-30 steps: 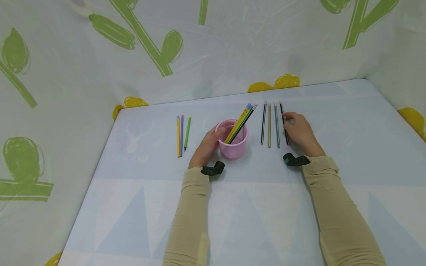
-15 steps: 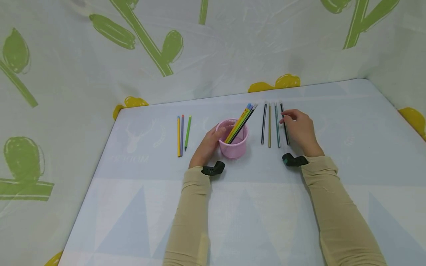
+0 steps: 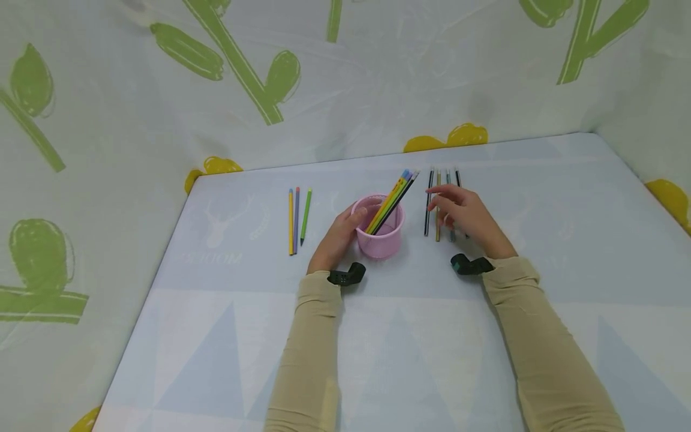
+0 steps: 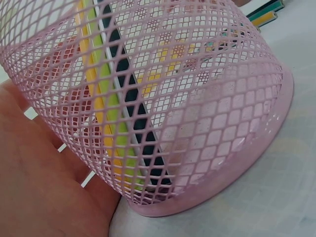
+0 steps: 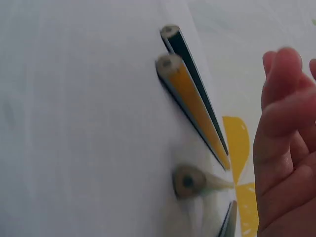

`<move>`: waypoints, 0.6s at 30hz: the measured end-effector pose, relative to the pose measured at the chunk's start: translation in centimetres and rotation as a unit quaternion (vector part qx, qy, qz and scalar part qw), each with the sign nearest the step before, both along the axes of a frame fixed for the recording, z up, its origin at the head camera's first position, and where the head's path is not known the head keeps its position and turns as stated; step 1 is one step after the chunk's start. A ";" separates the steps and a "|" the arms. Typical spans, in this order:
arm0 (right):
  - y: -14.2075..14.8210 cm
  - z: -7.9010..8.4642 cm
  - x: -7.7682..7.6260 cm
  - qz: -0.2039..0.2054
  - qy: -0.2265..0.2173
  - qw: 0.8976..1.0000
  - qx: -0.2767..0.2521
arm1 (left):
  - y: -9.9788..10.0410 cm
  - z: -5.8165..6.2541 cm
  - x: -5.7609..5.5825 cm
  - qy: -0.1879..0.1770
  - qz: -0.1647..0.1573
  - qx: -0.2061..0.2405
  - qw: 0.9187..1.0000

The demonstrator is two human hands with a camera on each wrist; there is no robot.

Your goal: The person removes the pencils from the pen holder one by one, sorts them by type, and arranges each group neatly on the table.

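My left hand [image 3: 333, 240] grips the side of a pink mesh pencil cup [image 3: 379, 246], thumb over the rim. Inside the cup, several pencils [image 3: 387, 207], yellow, green and black among them, lean to the right. In the left wrist view the palm [image 4: 29, 173] lies against the mesh. My right hand [image 3: 468, 217] hovers over a row of pencils with its fingers loosely bent and nothing in them. Of that row, a dark pencil [image 3: 426, 223] and a gold pencil [image 3: 438, 233] show beside the fingertips; a teal one [image 3: 452, 236] and another dark one are partly hidden underneath.
Left of the cup lie a yellow pencil [image 3: 290, 222], a purple pencil [image 3: 296, 222] and a green pencil [image 3: 306, 216] on the pale patterned table [image 3: 399, 348]. A white cloth with green plant prints [image 3: 237, 60] stands behind the table.
My right hand has let go of the rightmost dark pencil and moved left over the row. That pencil stays on the table. The left hand and cup have kept their place.
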State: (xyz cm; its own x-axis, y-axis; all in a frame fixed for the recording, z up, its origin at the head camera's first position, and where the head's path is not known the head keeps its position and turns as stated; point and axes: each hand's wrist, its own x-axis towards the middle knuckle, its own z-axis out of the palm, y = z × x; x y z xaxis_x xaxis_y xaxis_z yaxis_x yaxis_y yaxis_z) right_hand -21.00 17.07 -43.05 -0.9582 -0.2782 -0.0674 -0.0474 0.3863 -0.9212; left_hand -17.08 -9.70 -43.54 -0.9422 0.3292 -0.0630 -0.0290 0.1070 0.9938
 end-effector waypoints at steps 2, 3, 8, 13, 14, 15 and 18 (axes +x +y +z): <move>-0.5 0.6 0.5 0.024 0.002 1.000 -0.019 | 0.0 -0.1 -0.1 0.001 0.001 -0.002 1.000; -0.8 1.0 0.8 0.034 0.001 0.999 -0.029 | 0.0 0.1 0.0 0.002 0.001 -0.004 1.000; -1.9 2.0 1.7 0.070 0.007 0.996 -0.063 | 0.1 0.8 0.4 -0.001 -0.004 -0.008 1.000; -2.2 0.9 1.5 0.105 0.006 0.989 -0.100 | -0.1 -0.6 -0.3 -0.002 -0.003 -0.005 1.000; -2.3 0.7 1.4 0.111 0.003 0.989 -0.101 | -0.1 -0.7 -0.3 -0.001 -0.001 -0.005 1.000; -2.4 0.5 1.3 0.116 -0.002 0.988 -0.099 | 0.0 -0.7 -0.4 0.000 0.001 -0.006 1.000; -2.9 0.1 1.1 0.121 -0.018 0.990 -0.075 | 0.0 -0.7 -0.4 0.004 0.004 -0.006 1.000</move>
